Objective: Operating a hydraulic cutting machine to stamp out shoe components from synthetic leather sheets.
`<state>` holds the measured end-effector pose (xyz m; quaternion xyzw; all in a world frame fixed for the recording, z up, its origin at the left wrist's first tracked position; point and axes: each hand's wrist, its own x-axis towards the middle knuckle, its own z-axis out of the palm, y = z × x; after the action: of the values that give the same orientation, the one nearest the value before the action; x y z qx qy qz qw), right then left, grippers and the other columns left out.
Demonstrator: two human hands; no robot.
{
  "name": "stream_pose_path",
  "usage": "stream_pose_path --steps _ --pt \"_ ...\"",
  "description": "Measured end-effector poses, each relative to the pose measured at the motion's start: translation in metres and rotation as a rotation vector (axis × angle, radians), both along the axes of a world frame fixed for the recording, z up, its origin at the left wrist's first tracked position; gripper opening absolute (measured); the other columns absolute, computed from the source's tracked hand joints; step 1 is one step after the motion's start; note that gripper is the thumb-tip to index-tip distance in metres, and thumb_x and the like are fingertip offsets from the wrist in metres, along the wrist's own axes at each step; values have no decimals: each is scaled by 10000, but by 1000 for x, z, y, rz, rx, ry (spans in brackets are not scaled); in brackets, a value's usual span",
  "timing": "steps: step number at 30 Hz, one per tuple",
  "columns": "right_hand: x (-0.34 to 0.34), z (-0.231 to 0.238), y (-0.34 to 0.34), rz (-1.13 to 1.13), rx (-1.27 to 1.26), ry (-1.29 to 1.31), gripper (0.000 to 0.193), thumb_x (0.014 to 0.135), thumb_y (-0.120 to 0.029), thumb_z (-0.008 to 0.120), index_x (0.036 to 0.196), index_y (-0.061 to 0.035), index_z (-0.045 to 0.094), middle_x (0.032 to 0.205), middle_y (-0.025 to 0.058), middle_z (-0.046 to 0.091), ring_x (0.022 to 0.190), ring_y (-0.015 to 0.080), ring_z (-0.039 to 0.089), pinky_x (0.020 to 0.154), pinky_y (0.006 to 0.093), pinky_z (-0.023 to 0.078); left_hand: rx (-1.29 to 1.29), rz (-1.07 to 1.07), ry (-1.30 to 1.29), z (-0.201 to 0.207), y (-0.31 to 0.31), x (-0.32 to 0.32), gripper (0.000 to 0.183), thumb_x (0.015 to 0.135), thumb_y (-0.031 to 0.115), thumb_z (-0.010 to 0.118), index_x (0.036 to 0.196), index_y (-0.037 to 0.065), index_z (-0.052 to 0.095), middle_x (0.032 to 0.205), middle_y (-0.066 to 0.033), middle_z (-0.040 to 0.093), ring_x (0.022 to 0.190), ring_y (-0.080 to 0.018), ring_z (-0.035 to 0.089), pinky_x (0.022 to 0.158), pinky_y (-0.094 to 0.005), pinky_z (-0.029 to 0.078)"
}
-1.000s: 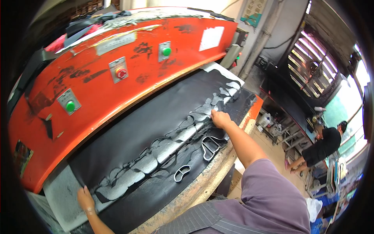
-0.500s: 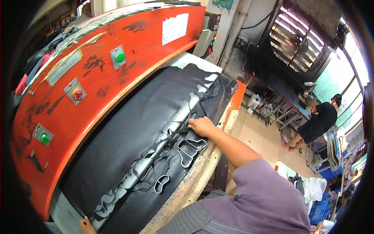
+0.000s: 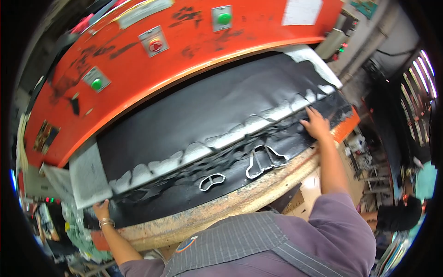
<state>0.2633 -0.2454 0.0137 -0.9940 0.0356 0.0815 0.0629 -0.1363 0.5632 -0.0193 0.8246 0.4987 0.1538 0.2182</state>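
A broad black leather-like sheet [image 3: 207, 111] lies over a pale grey cutting board [image 3: 87, 168] beneath the orange press beam [image 3: 184, 53], its near edge ragged with scooped gaps. The left hand [image 3: 101, 210] is at the board's near-left corner, its fingers bent; whether they grip it I cannot tell. The right hand [image 3: 317, 123] has its fingers spread, tips near the board's front edge toward the right end; contact is unclear. The sheet looks thin, soft and floppy, likely light for its area, and its thin tongues along the cut edge could stretch or tear; the uncut outer margins seem the better hold. The board looks stiff and probably heavy, perhaps best taken by both near corners, clear of the large cutting die [image 3: 252, 161] and small cutting die [image 3: 212, 179] in front
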Motion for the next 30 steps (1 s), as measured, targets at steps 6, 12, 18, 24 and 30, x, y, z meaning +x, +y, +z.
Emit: stream_pose_path --steps 6,12,18,24,30 --pt "-38 14 -3 318 200 -547 521 785 -268 722 1246 -83 565 1318 188 512 1191 347 499 997 455 389 355 -297 -146 20 -164 109 471 826 168 656 1229 -28 511 1203 -222 551 1120 -368 524 976 -414 406" --pt "-89 47 98 872 414 61 669 701 -324 795 1280 -114 534 1349 211 467 1213 392 450 1001 454 393 188 -410 483 16 -270 99 850 844 423 629 1512 161 171 1580 -149 66 1445 -376 87 1060 -639 231" --pt "-136 23 58 647 350 39 705 608 -251 847 1223 -79 548 1331 237 451 1200 418 441 1008 451 388 91 -357 487 23 -270 27 623 850 405 622 1379 123 453 1462 -158 388 1361 -311 345 1086 -563 230" --pt "-141 29 57 621 319 30 616 566 -197 845 1098 -22 588 1264 265 502 1152 421 473 975 445 401 217 -295 -163 14 -216 44 276 861 256 613 1062 74 665 1145 -108 652 1103 -281 585 1020 -470 345" --pt "-150 61 107 581 522 -30 563 564 -148 820 1057 -18 583 1189 242 571 1157 418 511 973 443 408 290 -380 -167 -7 -137 87 302 897 205 536 1144 86 661 1213 -99 633 1224 -299 510 1072 -460 297"
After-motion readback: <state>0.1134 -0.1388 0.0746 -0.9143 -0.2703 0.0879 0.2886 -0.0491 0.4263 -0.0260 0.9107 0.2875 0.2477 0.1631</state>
